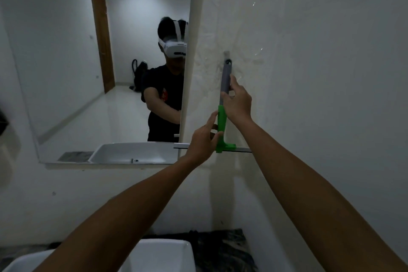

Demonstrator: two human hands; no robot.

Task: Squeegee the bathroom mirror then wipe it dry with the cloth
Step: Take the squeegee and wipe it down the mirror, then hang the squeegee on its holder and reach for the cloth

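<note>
While hands (237,101) grip, green-grey squeegee (222,126) seemingly hangs upright.

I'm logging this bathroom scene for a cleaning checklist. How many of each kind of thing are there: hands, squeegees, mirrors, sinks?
Hands: 2 (left hand, right hand)
Squeegees: 1 (squeegee)
Mirrors: 1 (mirror)
Sinks: 1 (sink)
Total: 5

A white sink (167,256) sits on a dark marbled counter (223,249) below a white wall (320,73)
</note>
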